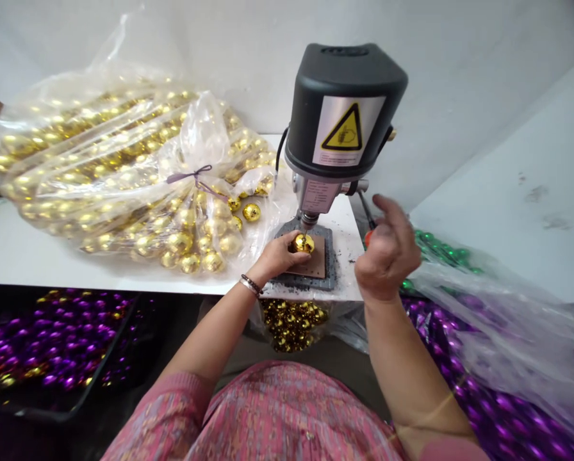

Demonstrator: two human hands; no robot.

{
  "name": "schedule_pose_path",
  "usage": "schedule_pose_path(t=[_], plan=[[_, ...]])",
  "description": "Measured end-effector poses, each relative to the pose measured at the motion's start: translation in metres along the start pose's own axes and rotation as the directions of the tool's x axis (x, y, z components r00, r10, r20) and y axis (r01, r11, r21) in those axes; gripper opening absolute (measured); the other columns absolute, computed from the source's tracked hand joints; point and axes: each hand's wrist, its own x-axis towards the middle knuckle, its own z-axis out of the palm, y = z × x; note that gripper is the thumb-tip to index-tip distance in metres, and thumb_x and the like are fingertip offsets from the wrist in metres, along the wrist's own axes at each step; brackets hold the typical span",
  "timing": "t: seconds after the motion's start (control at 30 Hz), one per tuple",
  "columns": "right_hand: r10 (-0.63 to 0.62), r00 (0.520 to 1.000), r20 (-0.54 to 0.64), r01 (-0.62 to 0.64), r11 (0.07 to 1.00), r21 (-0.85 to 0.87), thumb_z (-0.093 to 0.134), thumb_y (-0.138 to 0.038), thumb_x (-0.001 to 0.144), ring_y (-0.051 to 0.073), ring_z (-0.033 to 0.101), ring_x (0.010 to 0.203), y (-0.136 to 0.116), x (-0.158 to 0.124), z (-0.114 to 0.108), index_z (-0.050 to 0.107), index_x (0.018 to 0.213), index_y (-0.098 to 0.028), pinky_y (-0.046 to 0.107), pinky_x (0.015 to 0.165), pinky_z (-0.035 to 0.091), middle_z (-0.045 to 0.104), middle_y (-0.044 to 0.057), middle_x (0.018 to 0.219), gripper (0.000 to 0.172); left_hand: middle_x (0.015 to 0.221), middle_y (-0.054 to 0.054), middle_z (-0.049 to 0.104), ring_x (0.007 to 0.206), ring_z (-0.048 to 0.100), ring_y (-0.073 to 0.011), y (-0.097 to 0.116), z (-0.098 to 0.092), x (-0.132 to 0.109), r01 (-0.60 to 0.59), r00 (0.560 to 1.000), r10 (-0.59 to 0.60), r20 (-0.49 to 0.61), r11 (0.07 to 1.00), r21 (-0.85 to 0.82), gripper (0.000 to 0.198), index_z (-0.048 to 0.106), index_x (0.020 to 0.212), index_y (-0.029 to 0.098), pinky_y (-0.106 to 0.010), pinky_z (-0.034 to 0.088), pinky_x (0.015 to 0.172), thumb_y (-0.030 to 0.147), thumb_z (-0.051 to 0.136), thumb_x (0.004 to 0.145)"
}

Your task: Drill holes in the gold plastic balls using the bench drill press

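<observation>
A small bench drill press (347, 115) with a black motor housing and a yellow warning label stands on the white table. Under its chuck (309, 219), a shiny gold ball (305, 244) rests on a brown board (316, 259) over the drill's grey base (329, 272). My left hand (280, 255) pinches the ball from the left, thumb and fingers around its sides. The drill bit meets or nearly meets the ball's top; I cannot tell which. My right hand (387, 253) is wrapped round the feed lever (366, 210), whose red-orange knob (368, 237) shows beside the fingers.
A clear plastic bag (123, 173) full of gold balls covers the table's left, with a loose gold ball (251, 212) beside it. Below the edge hangs a bag of gold balls (294, 325). Purple balls (56, 339) fill a dark crate at left; bagged purple balls (460, 358) lie at right.
</observation>
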Motion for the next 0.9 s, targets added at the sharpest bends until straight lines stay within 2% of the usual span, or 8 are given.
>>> schedule_pose_path(t=[0.1, 0.17, 0.37, 0.43, 0.5, 0.6, 0.73, 0.9], plan=[[0.083, 0.996, 0.013, -0.084, 0.996, 0.035, 0.034, -0.035, 0.098, 0.012, 0.061, 0.066, -0.022, 0.041, -0.003, 0.073, 0.108, -0.014, 0.031, 0.071, 0.053, 0.064, 0.002, 0.070, 0.045, 0.109, -0.005, 0.073, 0.095, 0.067, -0.0215, 0.002, -0.002, -0.005, -0.010, 1.000, 0.010, -0.021, 1.000, -0.009, 0.059, 0.062, 0.129, 0.016, -0.030, 0.051, 0.085, 0.032, 0.075, 0.073], [0.121, 0.989, 0.080, -0.129, 0.987, 0.098, 0.036, -0.029, 0.096, 0.011, 0.062, 0.070, -0.031, 0.063, -0.003, 0.073, 0.102, -0.014, 0.030, 0.075, 0.053, 0.064, 0.002, 0.073, 0.040, 0.105, -0.005, 0.073, 0.092, 0.067, -0.0208, 0.002, -0.007, -0.015, -0.041, 0.999, 0.041, -0.006, 0.999, -0.007, 0.054, 0.064, 0.125, 0.015, -0.030, 0.051, 0.083, 0.034, 0.073, 0.075], [0.153, 0.983, 0.105, -0.169, 0.972, 0.162, 0.040, -0.024, 0.093, 0.009, 0.052, 0.060, -0.037, 0.075, -0.003, 0.074, 0.093, -0.014, 0.029, 0.066, 0.047, 0.053, -0.001, 0.063, 0.036, 0.110, -0.008, 0.075, 0.089, 0.069, -0.0209, -0.011, -0.038, -0.046, -0.065, 0.925, 0.095, 0.368, 0.994, -0.093, 0.066, 0.065, 0.129, 0.020, -0.030, 0.052, 0.078, 0.043, 0.081, 0.069], [0.168, 0.980, 0.104, -0.183, 0.970, 0.160, 0.039, -0.023, 0.092, 0.008, 0.049, 0.056, -0.037, 0.071, -0.003, 0.074, 0.093, -0.012, 0.027, 0.061, 0.043, 0.051, -0.001, 0.062, 0.037, 0.116, -0.011, 0.073, 0.084, 0.068, -0.0189, -0.019, -0.049, -0.038, -0.040, 0.967, 0.063, 0.247, 0.995, -0.096, 0.062, 0.065, 0.129, 0.019, -0.029, 0.052, 0.076, 0.043, 0.078, 0.074], [0.174, 0.980, 0.099, -0.188, 0.969, 0.158, 0.039, -0.024, 0.092, 0.007, 0.048, 0.055, -0.038, 0.068, -0.004, 0.075, 0.094, -0.011, 0.027, 0.061, 0.041, 0.049, -0.002, 0.061, 0.038, 0.118, -0.013, 0.072, 0.081, 0.067, -0.0170, -0.027, -0.061, -0.018, 0.027, 0.998, -0.028, -0.053, 0.999, -0.023, 0.047, 0.066, 0.127, 0.016, -0.028, 0.051, 0.075, 0.040, 0.065, 0.087], [0.172, 0.980, 0.103, -0.186, 0.972, 0.145, 0.040, -0.027, 0.092, 0.007, 0.048, 0.056, -0.039, 0.067, -0.006, 0.075, 0.093, -0.011, 0.027, 0.060, 0.040, 0.049, -0.002, 0.060, 0.039, 0.109, -0.013, 0.073, 0.081, 0.066, -0.0158, -0.037, -0.077, 0.023, 0.292, 0.897, -0.213, -0.388, 0.943, 0.158, 0.041, 0.057, 0.135, 0.010, -0.027, 0.049, 0.076, 0.022, 0.043, 0.098], [0.196, 0.972, 0.131, -0.212, 0.970, 0.121, 0.043, -0.033, 0.093, 0.010, 0.045, 0.053, -0.040, 0.068, -0.009, 0.075, 0.091, -0.016, 0.028, 0.053, 0.034, 0.049, -0.001, 0.059, 0.037, 0.115, -0.022, 0.069, 0.102, 0.063, -0.0244, -0.043, -0.086, 0.065, 0.343, 0.896, -0.223, -0.385, 0.896, 0.281, 0.043, 0.055, 0.130, 0.000, -0.035, 0.045, 0.090, 0.020, 0.052, 0.093], [0.194, 0.969, 0.151, -0.214, 0.968, 0.130, 0.042, -0.037, 0.095, 0.011, 0.046, 0.054, -0.038, 0.066, -0.011, 0.075, 0.092, -0.018, 0.030, 0.053, 0.036, 0.055, 0.000, 0.062, 0.038, 0.103, -0.020, 0.070, 0.100, 0.064, -0.0320, -0.044, -0.078, 0.077, 0.375, 0.912, -0.263, -0.314, 0.843, 0.385, 0.030, 0.065, 0.104, 0.012, -0.038, 0.046, 0.082, 0.028, 0.069, 0.079]])
